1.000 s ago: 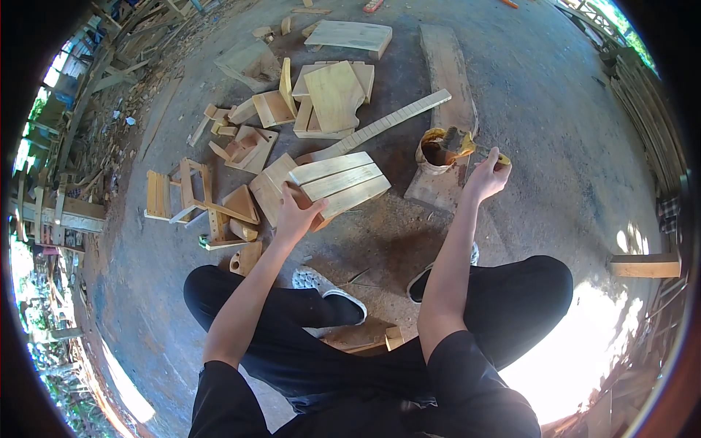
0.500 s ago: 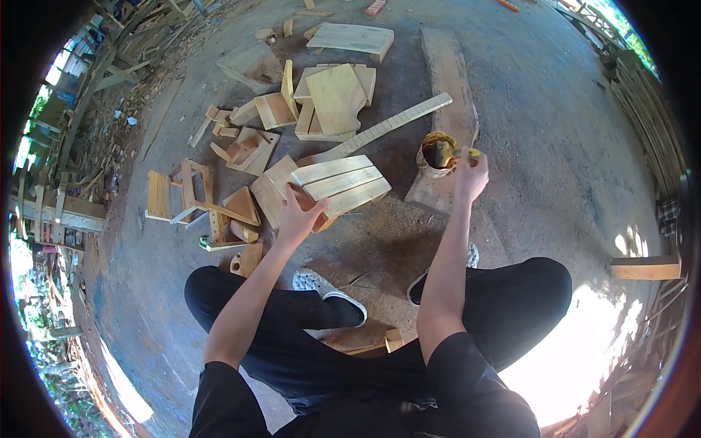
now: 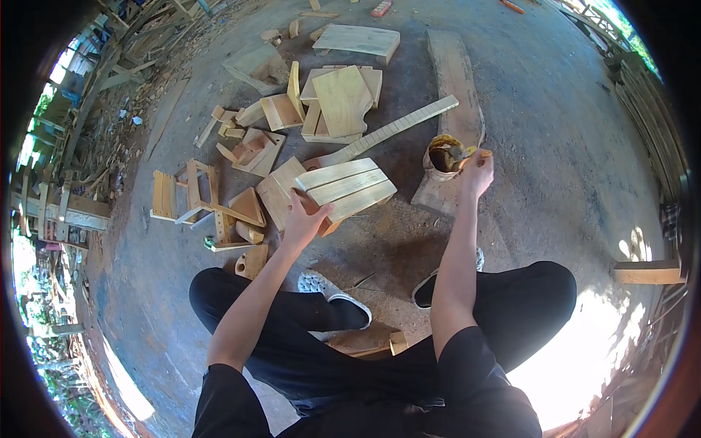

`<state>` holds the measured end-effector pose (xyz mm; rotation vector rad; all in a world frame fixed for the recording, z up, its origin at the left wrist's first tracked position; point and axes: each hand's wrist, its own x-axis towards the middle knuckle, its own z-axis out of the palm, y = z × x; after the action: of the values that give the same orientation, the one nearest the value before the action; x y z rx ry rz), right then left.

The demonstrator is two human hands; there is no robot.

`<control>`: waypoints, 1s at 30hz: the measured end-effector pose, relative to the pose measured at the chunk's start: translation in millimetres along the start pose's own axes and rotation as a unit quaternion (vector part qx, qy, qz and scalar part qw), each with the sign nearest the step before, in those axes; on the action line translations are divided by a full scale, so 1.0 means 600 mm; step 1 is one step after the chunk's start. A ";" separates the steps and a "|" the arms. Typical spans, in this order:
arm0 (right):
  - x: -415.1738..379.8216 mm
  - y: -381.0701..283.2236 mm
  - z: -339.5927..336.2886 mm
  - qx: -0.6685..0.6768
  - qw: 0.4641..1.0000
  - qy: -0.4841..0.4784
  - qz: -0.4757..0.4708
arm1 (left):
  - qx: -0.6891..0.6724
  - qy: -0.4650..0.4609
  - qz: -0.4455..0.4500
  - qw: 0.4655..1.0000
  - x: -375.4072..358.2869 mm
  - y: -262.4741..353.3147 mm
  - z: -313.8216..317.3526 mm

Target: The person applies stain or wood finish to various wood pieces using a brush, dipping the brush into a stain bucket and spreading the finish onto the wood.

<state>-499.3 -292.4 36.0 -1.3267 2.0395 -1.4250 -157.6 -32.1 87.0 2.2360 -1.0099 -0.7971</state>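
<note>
My left hand [image 3: 303, 219] grips the near left corner of a slatted wooden box [image 3: 347, 186], its thumb along the near edge. To the right, my right hand [image 3: 477, 169] is closed round a small brush [image 3: 466, 156] at the rim of an open can [image 3: 441, 162]. Dark brown stuff coats the can's inside and rim. The can rests on a long flat board [image 3: 454, 80]. Behind the box lies a long narrow strip of wood [image 3: 394, 128], slanting up to the right.
Several wooden pieces [image 3: 341, 102] are stacked beyond the box. A small wooden chair frame [image 3: 193, 191] lies at the left. A pale wooden block [image 3: 358, 40] sits farther back. Planks [image 3: 642, 120] lean at the far right, near a wooden beam [image 3: 648, 272].
My right hand has lowered slightly, and the brush has tilted and shifted at the can's rim. The whole view has moved a little; my left hand keeps its hold on the box.
</note>
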 end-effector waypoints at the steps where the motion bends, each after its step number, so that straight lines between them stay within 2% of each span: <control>1: 0.002 -0.010 -0.008 -0.001 1.000 -0.002 0.000 | 0.000 0.000 -0.002 1.000 -0.002 0.001 -0.002; 3: 0.009 -0.024 -0.030 0.031 0.996 0.077 0.028 | -0.022 -0.005 -0.001 1.000 -0.004 0.005 -0.001; 8: 0.032 -0.030 -0.079 0.109 0.978 0.151 0.098 | -0.006 0.008 0.000 1.000 0.002 0.004 0.004; 9: 0.037 -0.018 -0.081 0.108 0.978 0.152 0.098 | -0.012 0.008 0.002 1.000 0.004 0.006 0.004; 11: 0.039 0.010 -0.083 0.176 0.947 0.221 0.152 | -0.014 0.006 0.001 1.000 0.004 0.006 0.006; 13: 0.037 0.048 -0.075 0.168 0.941 0.250 0.152 | -0.015 0.004 0.000 1.000 0.003 0.007 0.006; 15: 0.032 0.082 -0.069 0.247 0.888 0.283 0.266 | -0.038 0.005 0.017 0.999 0.004 0.007 0.006; 16: 0.031 0.104 -0.064 0.246 0.887 0.285 0.266 | -0.038 0.003 0.018 0.999 0.002 0.011 0.006; 18: 0.025 0.151 -0.055 0.422 0.757 0.276 0.417 | -0.029 0.015 0.006 0.999 -0.001 0.019 0.006; 19: 0.019 0.174 -0.046 0.422 0.756 0.278 0.417 | -0.028 0.014 0.007 0.999 0.002 0.016 0.008; 21: 0.006 0.216 -0.028 0.590 0.654 0.197 0.430 | -0.032 0.023 0.015 0.999 0.011 0.006 0.013; 22: -0.012 0.223 -0.018 0.590 0.654 0.200 0.429 | -0.031 0.021 0.017 0.999 0.010 0.006 0.013; 23: -0.036 0.226 0.001 0.450 0.749 0.217 0.436 | -0.034 0.018 0.012 0.999 0.011 0.007 0.013; 24: -0.047 0.221 0.008 0.300 0.821 0.226 0.430 | -0.036 0.017 0.007 0.999 0.012 0.012 0.013; 25: -0.049 0.222 0.000 0.301 0.820 0.227 0.430 | -0.036 0.018 0.009 0.999 0.011 0.016 0.014; 27: -0.062 0.222 -0.017 0.447 0.748 0.164 0.462 | -0.018 0.025 0.001 1.000 0.009 0.017 0.012; 28: -0.063 0.219 -0.018 0.490 0.705 0.181 0.480 | -0.017 0.025 -0.001 1.000 0.007 0.016 0.010; 29: -0.065 0.217 -0.020 0.488 0.706 0.182 0.481 | -0.027 0.019 0.000 0.999 0.008 0.015 0.009; 30: -0.063 0.218 -0.022 0.515 0.678 0.186 0.490 | -0.038 0.011 0.002 0.999 0.008 0.014 0.010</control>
<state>-554.9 -244.6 -79.4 0.5178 1.1926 -1.7566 -163.1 -42.2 87.0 2.1743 -0.9567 -0.7934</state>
